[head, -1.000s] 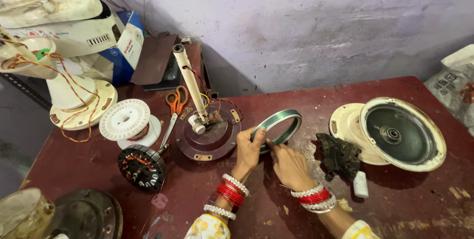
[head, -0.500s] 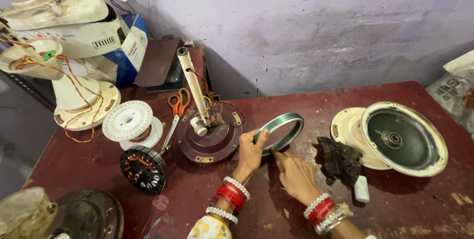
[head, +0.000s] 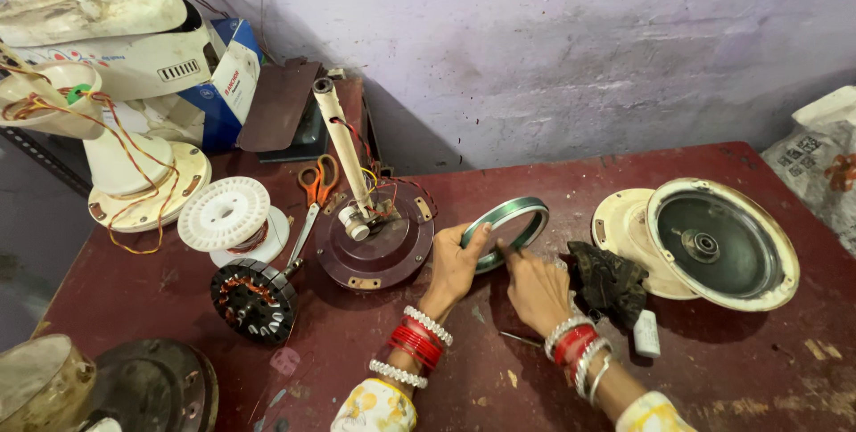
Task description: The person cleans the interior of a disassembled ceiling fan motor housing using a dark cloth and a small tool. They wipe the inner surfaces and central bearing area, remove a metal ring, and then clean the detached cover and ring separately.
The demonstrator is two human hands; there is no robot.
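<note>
Head view, left to right: motor base (head: 374, 240) with white shaft left of centre. Left hand (head: 456, 261) grips green ring (head: 506, 229) at mid-frame, thumb on rim. Right hand (head: 533, 285) touches ring's lower edge; fingertips partly hidden. Dark rag (head: 608, 279), fan cover (head: 720, 243) at right.

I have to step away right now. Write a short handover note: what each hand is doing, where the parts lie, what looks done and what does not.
Left hand: fingers grip the near rim of the green metal ring, held tilted on edge on the dark red table.
Right hand: fingertip presses the ring's lower edge.
Nearby: maroon round motor housing with white rod left of the ring; black rag right of it; cream round fan cover further right; wound black stator and orange-handled scissors left.
Done: fan lies in separate parts.
Left: ring not fitted to anything.
</note>
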